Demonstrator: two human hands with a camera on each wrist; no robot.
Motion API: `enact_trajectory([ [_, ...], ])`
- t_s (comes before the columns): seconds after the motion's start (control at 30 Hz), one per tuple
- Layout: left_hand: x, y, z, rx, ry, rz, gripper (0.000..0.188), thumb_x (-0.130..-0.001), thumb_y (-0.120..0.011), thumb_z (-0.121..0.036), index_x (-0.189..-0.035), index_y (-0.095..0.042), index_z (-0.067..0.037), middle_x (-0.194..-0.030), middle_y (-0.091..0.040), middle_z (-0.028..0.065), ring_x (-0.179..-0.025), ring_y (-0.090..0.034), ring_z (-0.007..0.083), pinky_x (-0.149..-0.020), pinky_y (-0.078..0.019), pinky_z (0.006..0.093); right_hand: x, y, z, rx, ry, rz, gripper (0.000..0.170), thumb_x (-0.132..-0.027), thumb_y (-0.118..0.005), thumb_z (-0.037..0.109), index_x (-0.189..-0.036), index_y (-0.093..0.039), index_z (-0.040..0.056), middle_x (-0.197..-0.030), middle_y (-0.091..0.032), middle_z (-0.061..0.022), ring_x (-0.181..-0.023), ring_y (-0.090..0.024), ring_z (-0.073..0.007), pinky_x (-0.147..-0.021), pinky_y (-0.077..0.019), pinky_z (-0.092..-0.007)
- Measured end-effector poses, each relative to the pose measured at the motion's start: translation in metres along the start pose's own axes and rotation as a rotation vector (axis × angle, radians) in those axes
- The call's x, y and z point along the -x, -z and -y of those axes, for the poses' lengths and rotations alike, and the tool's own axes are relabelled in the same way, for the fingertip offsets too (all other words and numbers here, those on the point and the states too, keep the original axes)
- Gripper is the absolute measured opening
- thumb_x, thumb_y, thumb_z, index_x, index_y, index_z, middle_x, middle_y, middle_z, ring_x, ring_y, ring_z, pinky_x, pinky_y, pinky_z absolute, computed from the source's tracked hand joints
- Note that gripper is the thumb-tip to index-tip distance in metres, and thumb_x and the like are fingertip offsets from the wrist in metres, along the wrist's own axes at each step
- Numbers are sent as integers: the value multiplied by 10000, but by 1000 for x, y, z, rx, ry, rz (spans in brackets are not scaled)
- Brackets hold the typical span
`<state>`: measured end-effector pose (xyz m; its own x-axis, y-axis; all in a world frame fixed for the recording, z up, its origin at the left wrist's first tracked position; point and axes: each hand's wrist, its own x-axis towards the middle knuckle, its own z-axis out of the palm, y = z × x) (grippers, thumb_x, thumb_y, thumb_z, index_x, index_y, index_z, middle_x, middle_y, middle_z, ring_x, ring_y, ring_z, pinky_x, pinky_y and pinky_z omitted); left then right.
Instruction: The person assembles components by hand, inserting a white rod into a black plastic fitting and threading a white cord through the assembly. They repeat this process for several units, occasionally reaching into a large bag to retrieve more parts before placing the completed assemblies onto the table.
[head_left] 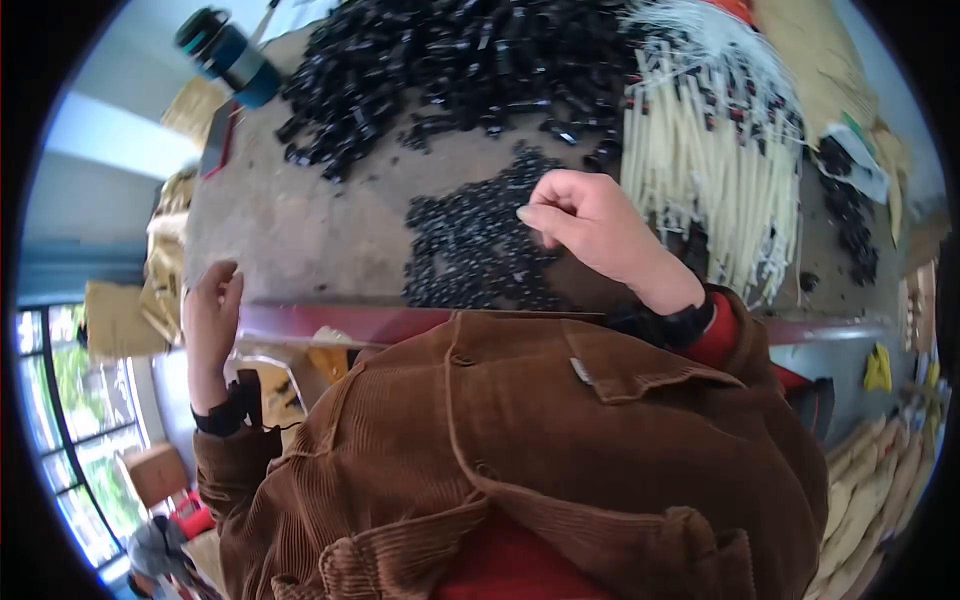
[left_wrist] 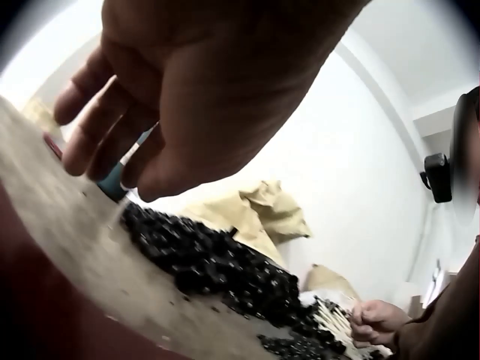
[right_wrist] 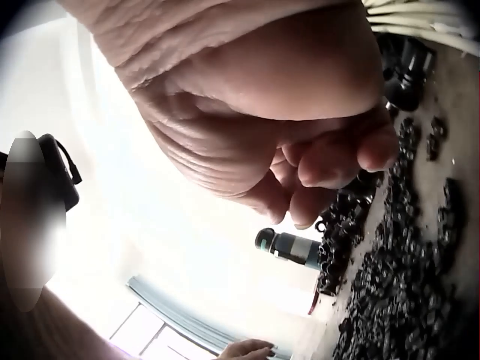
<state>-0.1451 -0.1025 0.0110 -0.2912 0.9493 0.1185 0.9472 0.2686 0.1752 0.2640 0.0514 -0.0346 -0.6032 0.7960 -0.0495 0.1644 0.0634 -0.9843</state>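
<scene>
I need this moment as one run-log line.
left hand: relaxed, near table edge | right hand: fingers curled above small black parts | grip contents: unclear | white tubes: at right

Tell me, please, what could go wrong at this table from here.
The small parts reach close to the front table edge, so a careless sweep of the right hand might send some to the floor. The large parts lie just behind them, so the piles could mix. The bottle stands beside the large parts and, if knocked, might topple onto them.
</scene>
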Motion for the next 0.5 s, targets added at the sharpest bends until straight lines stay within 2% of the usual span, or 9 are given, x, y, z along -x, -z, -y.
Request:
enact_trajectory([
  [0.03, -19, -8, -25, 130, 36, 32, 246, -867, -603, -204, -1027, -625, -18, -962, -618, 171, -818, -621, 341, -742, -486, 409, 2, 7, 0, 50, 4, -72, 140, -880, -642, 120, -806, -583, 17, -651, -560, 12, -598, -509, -46, -557, -407, -208],
  [0.13, -72, -48, -68, 235, -71, 27, 268, -869, -607, -212, -1054, -611, -18, -1001, -607, 175, -839, -618, 371, -755, -487, 436, 6, 29, -4, 155, 12, -218, 133, -874, -650, 113, -811, -586, 15, -652, -565, 13, -607, -507, -39, -555, -406, -204],
  [0.2, -102, -78, -81, 116, -156, -93, 281, -868, -613, -218, -1059, -605, -13, -1008, -607, 198, -881, -607, 387, -762, -488, 429, 12, 59, -12, 519, -1, -567, 208, -862, -665, 202, -848, -614, 1, -677, -623, -55, -598, -584, -143, -558, -451, -291],
  [0.23, -110, -80, -86, 127, -169, -96, 281, -868, -613, -218, -1059, -605, -13, -1008, -607, 198, -881, -607, 387, -762, -488, 429, 16, 73, -11, 530, -3, -582, 208, -862, -665, 202, -848, -614, 1, -677, -623, -55, -598, -584, -143, -558, -451, -291],
  [0.3, -123, -83, -95, 52, -148, 84, 285, -868, -613, -226, -1051, -606, -7, -1025, -605, 218, -930, -591, 394, -783, -479, 431, 25, 99, -7, 1174, -232, -849, 304, -842, -631, 283, -847, -644, -21, -736, -655, -166, -654, -633, -314, -615, -484, -400],
  [0.33, -129, -85, -99, 11, -137, 174, 287, -868, -613, -229, -1047, -606, -5, -1033, -604, 227, -955, -583, 397, -794, -474, 432, 29, 112, -10, 1180, -239, -860, 304, -842, -631, 283, -847, -644, -21, -736, -655, -166, -654, -633, -314, -615, -484, -400],
  [0.37, -132, -88, -97, 17, -147, 175, 287, -868, -613, -229, -1047, -606, -5, -1033, -604, 227, -955, -583, 397, -794, -474, 432, 32, 124, -18, 1185, -283, -811, 315, -830, -615, 290, -839, -650, -23, -757, -652, -189, -685, -630, -345, -638, -484, -419],
  [0.43, -133, -99, -81, 21, -302, 84, 282, -876, -599, -215, -1051, -600, 6, -943, -620, 226, -889, -598, 394, -755, -473, 423, 31, 142, -29, 1189, -367, -704, 339, -804, -584, 303, -823, -661, -27, -800, -645, -235, -746, -624, -408, -684, -486, -456],
  [0.5, -133, -102, -77, 23, -375, 35, 280, -880, -592, -208, -1054, -597, 12, -898, -628, 226, -855, -605, 392, -735, -472, 419, 21, 152, -29, 1170, -389, -690, 325, -794, -578, 284, -811, -657, -30, -786, -641, -237, -740, -626, -402, -685, -486, -452],
])
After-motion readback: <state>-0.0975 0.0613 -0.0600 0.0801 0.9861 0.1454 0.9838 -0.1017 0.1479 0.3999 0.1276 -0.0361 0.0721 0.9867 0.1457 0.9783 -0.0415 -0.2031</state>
